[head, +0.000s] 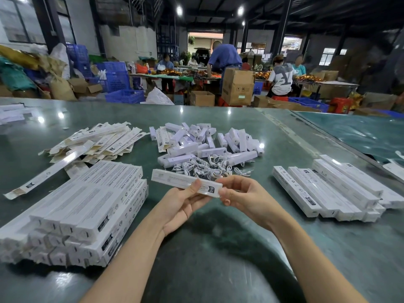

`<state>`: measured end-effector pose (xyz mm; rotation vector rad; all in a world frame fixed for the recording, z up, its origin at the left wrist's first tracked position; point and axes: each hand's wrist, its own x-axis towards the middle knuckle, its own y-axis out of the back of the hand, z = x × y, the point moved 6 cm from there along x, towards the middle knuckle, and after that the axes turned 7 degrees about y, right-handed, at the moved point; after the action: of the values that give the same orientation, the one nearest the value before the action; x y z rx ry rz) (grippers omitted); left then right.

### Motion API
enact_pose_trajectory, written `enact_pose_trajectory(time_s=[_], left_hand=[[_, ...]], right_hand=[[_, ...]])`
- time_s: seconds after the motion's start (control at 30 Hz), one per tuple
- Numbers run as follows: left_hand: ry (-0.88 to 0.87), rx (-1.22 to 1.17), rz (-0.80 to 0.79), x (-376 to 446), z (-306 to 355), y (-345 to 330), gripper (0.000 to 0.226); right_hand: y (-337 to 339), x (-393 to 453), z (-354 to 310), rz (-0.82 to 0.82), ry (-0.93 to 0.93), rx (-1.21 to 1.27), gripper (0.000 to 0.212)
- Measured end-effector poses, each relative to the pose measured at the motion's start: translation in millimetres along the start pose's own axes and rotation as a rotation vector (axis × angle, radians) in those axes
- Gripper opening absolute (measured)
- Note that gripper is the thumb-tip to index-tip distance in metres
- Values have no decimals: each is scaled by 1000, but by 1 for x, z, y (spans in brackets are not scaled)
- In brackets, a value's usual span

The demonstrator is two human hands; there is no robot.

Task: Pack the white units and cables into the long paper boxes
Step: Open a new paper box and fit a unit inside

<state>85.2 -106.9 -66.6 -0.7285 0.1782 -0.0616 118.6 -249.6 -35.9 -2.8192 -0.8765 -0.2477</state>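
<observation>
A long white paper box (175, 179) lies across both my hands above the green table (218, 237). My left hand (181, 204) holds it from below with the thumb on top. My right hand (242, 197) pinches the box's right end. Just beyond lie a tangle of white cables (207, 168) and a heap of white units (207, 143). Flat, unfolded boxes (96, 141) are piled at the left rear.
A big stack of closed boxes (83, 211) sits at my near left, another row of closed boxes (332, 191) at my right. Far behind, people work at tables among cardboard cartons (238, 86) and blue crates (124, 96).
</observation>
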Motion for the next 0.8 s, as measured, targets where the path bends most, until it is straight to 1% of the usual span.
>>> enact_pose_trajectory(time_s=[0.1,0.2,0.3,0.4,0.47,0.53,0.6,0.7,0.73,0.8], left_hand=[[-4,-11,15,0,0,1,38],[-9,-21,20,0,1,0,41],[0,-56,54,2,2,-1,47],[31,-119,169,3,1,9,46],[44,-165,213,3,2,16,42],[60,-141,217,3,1,19,40],[84,-124,212,4,-1,17,39],[121,-106,164,5,-2,12,39],[125,-91,146,5,-2,10,40],[128,-54,122,5,-3,7,44]], right_hand=[[0,0,1,17,8,-43,28],[-1,-1,-3,34,38,-79,18],[-4,-2,-13,42,137,-230,19],[-22,-5,-20,-31,255,-443,16],[-33,-6,-15,-79,241,-454,9],[-37,-6,-8,-67,214,-467,6],[-36,-5,-3,-16,203,-521,6],[-35,-5,-1,59,219,-593,8],[-36,-4,-1,67,218,-622,11],[-42,-4,0,48,193,-666,23]])
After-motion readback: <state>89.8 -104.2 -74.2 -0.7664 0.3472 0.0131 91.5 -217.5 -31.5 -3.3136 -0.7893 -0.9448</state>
